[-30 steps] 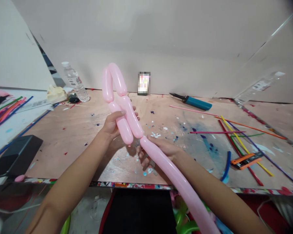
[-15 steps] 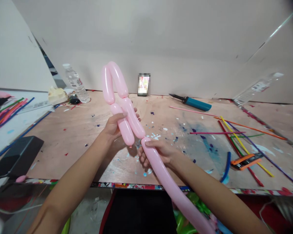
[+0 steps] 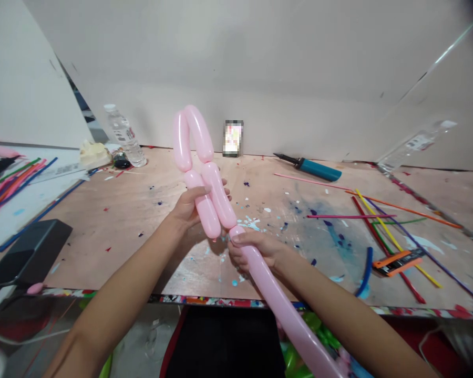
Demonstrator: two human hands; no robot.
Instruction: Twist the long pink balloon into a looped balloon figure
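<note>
A long pink balloon (image 3: 219, 202), twisted into several segments, is held above the table in both my hands. Its upper two segments meet in a bend at the top, and two lower ones lie side by side beneath them. My left hand (image 3: 191, 205) is closed round that lower pair, thumb across the front and fingertips showing on the far side. Just below the lowest twist, my right hand (image 3: 256, 249) grips the long untwisted part, which runs down to the right past the table edge. The knotted tip hangs near the lower end of the left segment.
A blue hand pump (image 3: 319, 169) lies at the back right. Uninflated balloons (image 3: 394, 231) and an orange-black cutter (image 3: 398, 262) are on the right. A phone-like screen (image 3: 233, 139) leans on the wall. A water bottle (image 3: 124, 136) and a dark box (image 3: 29, 252) stand left.
The twisted part of the balloon and my left hand have shifted slightly right and down. My right fingers have closed further round the long segment near the twist.
</note>
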